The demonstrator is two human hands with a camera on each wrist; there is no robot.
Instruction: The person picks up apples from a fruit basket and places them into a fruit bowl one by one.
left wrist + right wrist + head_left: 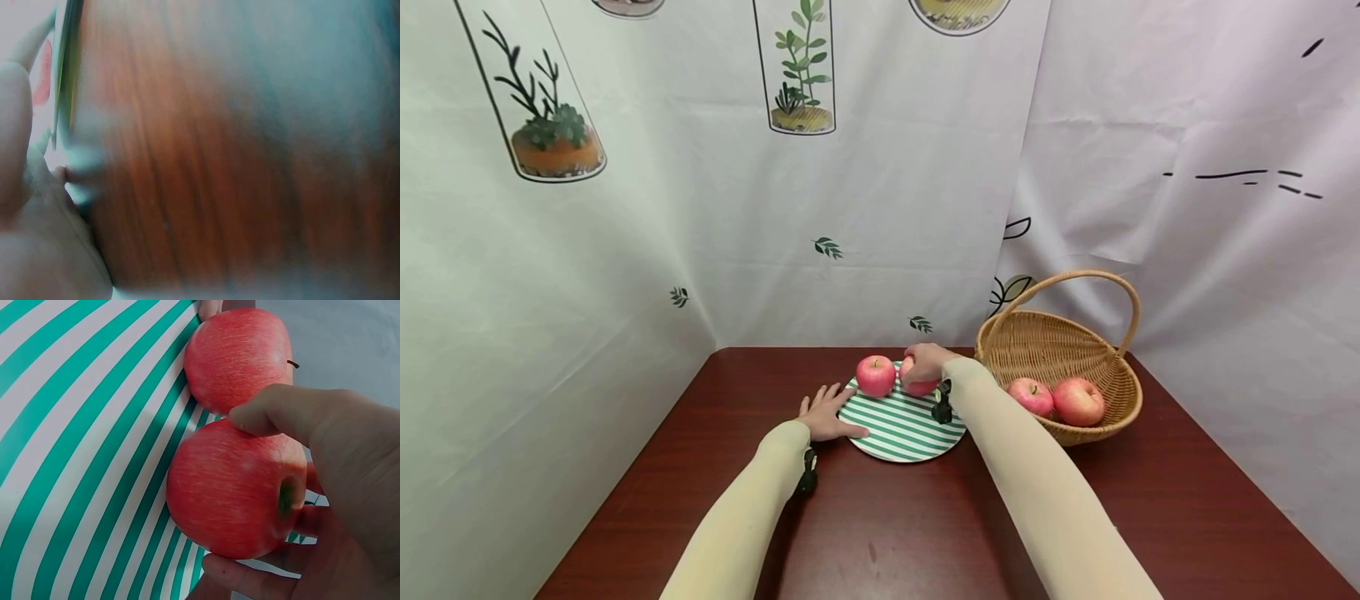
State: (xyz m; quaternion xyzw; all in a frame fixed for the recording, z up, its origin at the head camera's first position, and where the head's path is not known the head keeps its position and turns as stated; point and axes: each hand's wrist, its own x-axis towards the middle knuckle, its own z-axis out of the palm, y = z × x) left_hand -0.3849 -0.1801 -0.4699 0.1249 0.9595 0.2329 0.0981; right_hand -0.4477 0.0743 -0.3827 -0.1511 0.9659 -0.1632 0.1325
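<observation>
Two red apples sit side by side toward the back of a round placemat (895,429) with green and white stripes. My right hand (927,363) grips the right-hand apple (231,487), thumb on one side and fingers curled round the other in the right wrist view. Beside it, the left-hand apple (876,377) stands with its stem up. My left hand (826,415) rests at the placemat's left edge with its fingers spread. The left wrist view is blurred and shows part of that hand and the placemat's edge.
At the right of the brown table (880,517) stands a wicker basket (1045,333) with a tall arched handle. Inside lie a pinkish apple (1030,397) and a redder apple (1078,402). A white printed curtain (865,192) hangs behind the table and along its sides.
</observation>
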